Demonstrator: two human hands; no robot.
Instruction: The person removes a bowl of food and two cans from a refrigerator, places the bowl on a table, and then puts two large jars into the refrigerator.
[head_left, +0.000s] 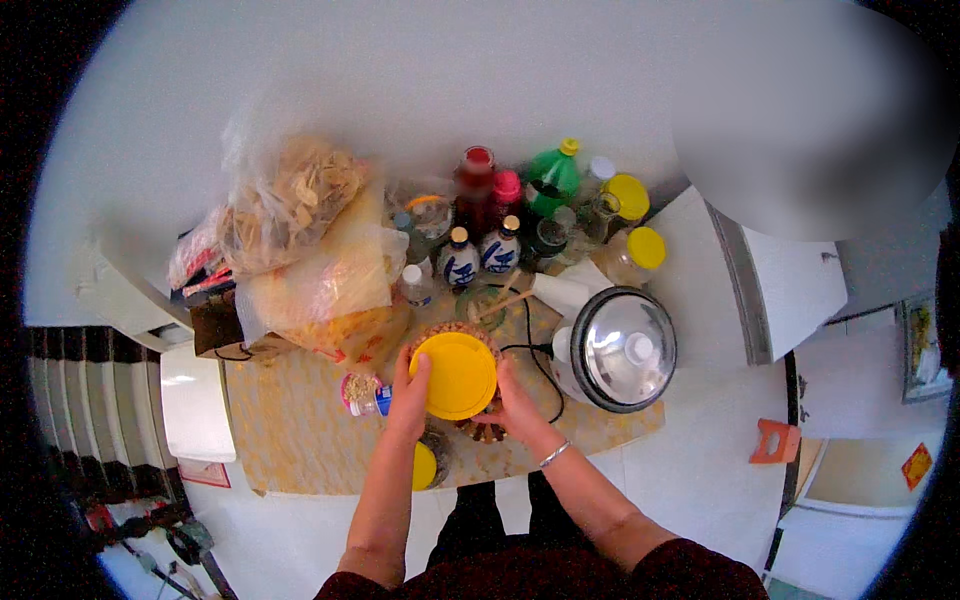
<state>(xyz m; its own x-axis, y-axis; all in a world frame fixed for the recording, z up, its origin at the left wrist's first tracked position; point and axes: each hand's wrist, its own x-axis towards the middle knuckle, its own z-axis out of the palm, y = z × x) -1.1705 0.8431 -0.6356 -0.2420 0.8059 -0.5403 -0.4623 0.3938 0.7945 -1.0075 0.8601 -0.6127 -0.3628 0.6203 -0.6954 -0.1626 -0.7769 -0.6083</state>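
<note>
A container with a round yellow lid (454, 376) is held between my two hands above the patterned tabletop. My left hand (411, 394) grips its left side, the thumb along the lid's rim. My right hand (512, 405) holds the right side, fingers partly under it. The container's body is hidden beneath the lid. Behind and below it shows a round brown beaded or woven object (484, 430), mostly covered. Near my left forearm stands a jar with a yellow lid (424, 466). A small pink-rimmed bowl of pale bits (361, 388) and a small bottle (369, 406) sit further left.
A rice cooker (628, 349) with a black cord stands at the right. Clear plastic bags of dry food (292, 210) fill the back left. Along the back are white-and-blue bottles (459, 261), a green plastic bottle (553, 180), yellow-lidded jars (646, 248) and a glass bowl (481, 306).
</note>
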